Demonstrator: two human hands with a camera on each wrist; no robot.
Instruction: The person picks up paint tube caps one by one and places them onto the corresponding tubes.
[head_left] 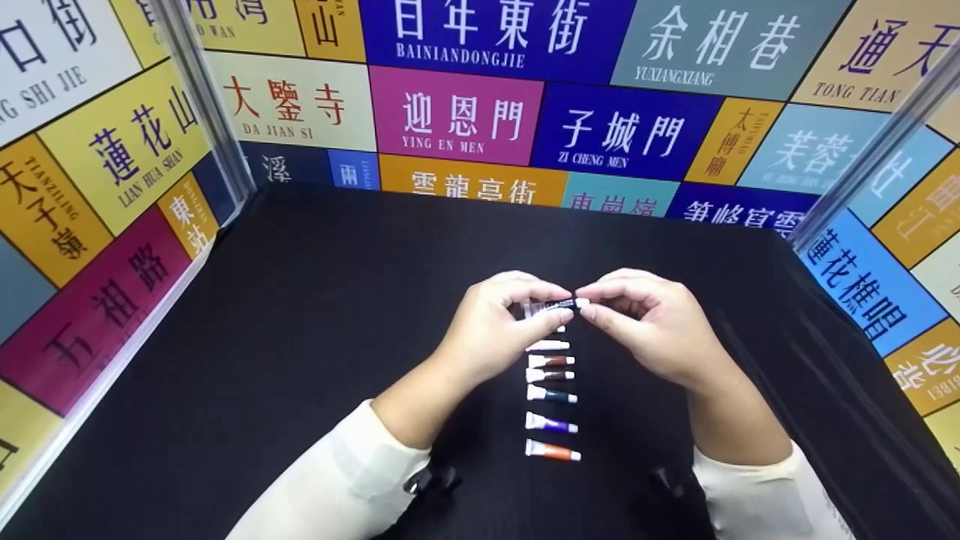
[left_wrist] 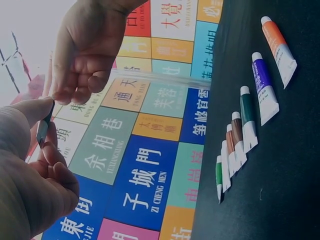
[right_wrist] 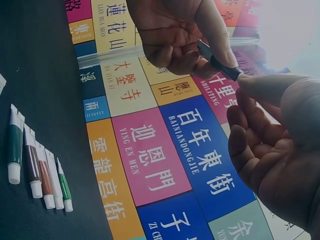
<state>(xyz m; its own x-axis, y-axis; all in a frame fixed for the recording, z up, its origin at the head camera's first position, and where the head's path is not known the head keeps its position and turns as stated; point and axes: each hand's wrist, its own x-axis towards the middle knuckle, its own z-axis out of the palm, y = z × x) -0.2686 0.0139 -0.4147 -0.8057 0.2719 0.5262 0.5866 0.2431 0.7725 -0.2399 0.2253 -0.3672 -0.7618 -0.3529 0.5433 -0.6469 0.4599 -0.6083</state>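
Above the table, my left hand (head_left: 491, 326) pinches the body of a small paint tube (head_left: 559, 304) with a black label between thumb and fingers. The fingertips of my right hand (head_left: 664, 322) pinch the white cap (head_left: 583, 303) at its other end. Below the hands, several paint tubes lie in a column with caps to the right: orange (head_left: 555, 451), purple (head_left: 553, 424), dark green (head_left: 553, 394), dark brown (head_left: 551, 375), reddish brown (head_left: 552, 361) and white (head_left: 549, 346). A green tube (right_wrist: 62, 182) shows in the right wrist view; the left hand mostly covers it in the head view.
A black cloth (head_left: 315, 315) covers the table. Panels (head_left: 457, 116) printed with colourful signs stand upright along the back and both sides. Clear strips or posts (head_left: 214, 112) mark the corners.
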